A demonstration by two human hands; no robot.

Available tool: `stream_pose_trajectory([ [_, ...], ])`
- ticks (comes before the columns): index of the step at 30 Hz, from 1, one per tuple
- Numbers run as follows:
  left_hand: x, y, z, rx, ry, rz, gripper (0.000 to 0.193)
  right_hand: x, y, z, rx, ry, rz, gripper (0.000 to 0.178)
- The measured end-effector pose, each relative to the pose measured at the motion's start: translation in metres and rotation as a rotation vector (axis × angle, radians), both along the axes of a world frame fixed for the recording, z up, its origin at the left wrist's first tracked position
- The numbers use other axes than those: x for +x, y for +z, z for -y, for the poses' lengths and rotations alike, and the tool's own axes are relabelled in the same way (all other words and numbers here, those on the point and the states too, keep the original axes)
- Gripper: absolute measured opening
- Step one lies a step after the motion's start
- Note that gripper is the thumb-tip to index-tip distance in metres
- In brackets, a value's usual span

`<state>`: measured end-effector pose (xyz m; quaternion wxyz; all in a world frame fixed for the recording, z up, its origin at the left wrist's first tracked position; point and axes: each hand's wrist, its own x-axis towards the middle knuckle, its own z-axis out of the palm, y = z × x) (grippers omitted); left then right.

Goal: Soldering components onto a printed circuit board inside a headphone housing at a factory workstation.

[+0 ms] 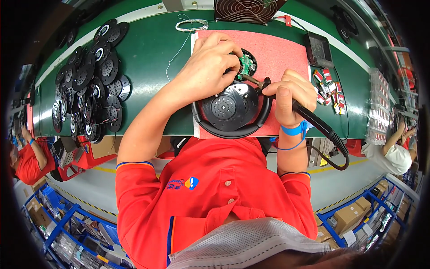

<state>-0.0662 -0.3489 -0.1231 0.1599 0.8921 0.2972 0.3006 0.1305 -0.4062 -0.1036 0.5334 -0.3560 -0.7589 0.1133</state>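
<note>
A pair of black headphones lies on a pink mat, its curved headband (233, 133) toward me. A round black speaker plate (229, 107) with small holes sits within the band. Beyond it, a green circuit board (246, 66) shows in an open round ear cup (255, 57). My right hand (292, 96) grips a soldering iron (313, 115), its metal tip pointing left at the board's near edge. My left hand (212, 65) is closed at the board's left side, fingers bent down over it; what they pinch is hidden.
Several black round speaker plates (85, 85) are heaped on the left of the green table. A solder wire coil (191, 25) and a fan (246, 10) stand at the back. On the right are a black tray (319, 50), small silver-and-red batteries (330, 88) and stacked clear trays (379, 107).
</note>
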Motion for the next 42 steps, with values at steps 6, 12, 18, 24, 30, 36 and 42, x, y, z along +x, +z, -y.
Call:
stream_pose_trajectory([
  [6,0.000,0.001,0.000,-0.008,-0.001,-0.006,0.004,0.001,-0.002,-0.001,0.009,0.008,-0.005,0.040],
  [12,0.001,0.002,0.002,-0.035,0.006,-0.047,0.004,0.008,0.000,0.005,0.088,-0.024,-0.056,0.038],
  [18,0.000,-0.002,0.001,0.002,0.005,0.002,0.005,0.020,-0.023,0.058,-0.212,-0.125,-0.057,0.060],
  [24,0.000,-0.004,-0.001,-0.059,0.000,0.007,0.006,0.029,-0.014,0.063,-0.066,-0.089,0.031,0.064],
  [30,-0.002,-0.006,-0.003,-0.155,-0.024,0.034,0.006,0.013,0.012,0.037,0.003,-0.033,0.024,0.046],
  [36,-0.001,-0.005,-0.003,-0.155,-0.025,-0.003,0.006,0.003,0.005,0.014,0.017,0.010,0.051,0.039],
  [42,-0.001,-0.008,-0.003,-0.132,-0.018,0.058,0.006,0.000,-0.001,0.009,-0.017,0.005,0.034,0.041],
])
